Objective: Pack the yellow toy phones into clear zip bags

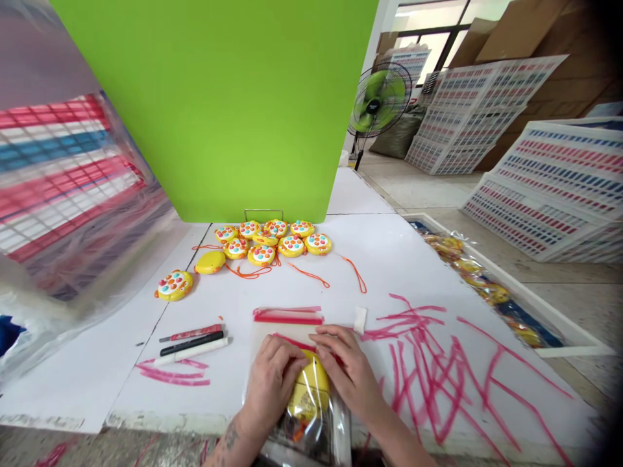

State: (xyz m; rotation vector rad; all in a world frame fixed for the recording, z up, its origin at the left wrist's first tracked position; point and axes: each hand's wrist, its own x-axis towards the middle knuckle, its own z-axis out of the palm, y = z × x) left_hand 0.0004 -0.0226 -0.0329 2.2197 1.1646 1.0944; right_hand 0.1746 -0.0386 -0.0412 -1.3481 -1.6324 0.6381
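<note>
Near the table's front edge, a clear plastic bag (324,425) holds a yellow toy (310,389), its plain side up with fine print on it. Something orange shows at the toy's lower end. My left hand (275,373) pinches the bag's left upper side, fingers curled by the toy. From the right, my right hand (346,366) grips the bag's upper edge, thumb against the toy and fingers reaching across the red strip. Just beyond my hands lie flat clear bags with red strips (288,317). Further back sit several yellow animal-shaped toys (263,254) with coloured buttons and orange cords.
Left of my hands lie pens (192,342). A white scrap (360,320) lies to the right, beside pink marks. A green board (224,110) stands at the back. A white tray (516,285) with bagged toys, stacked crates (559,188) and a fan (379,104) are rightward.
</note>
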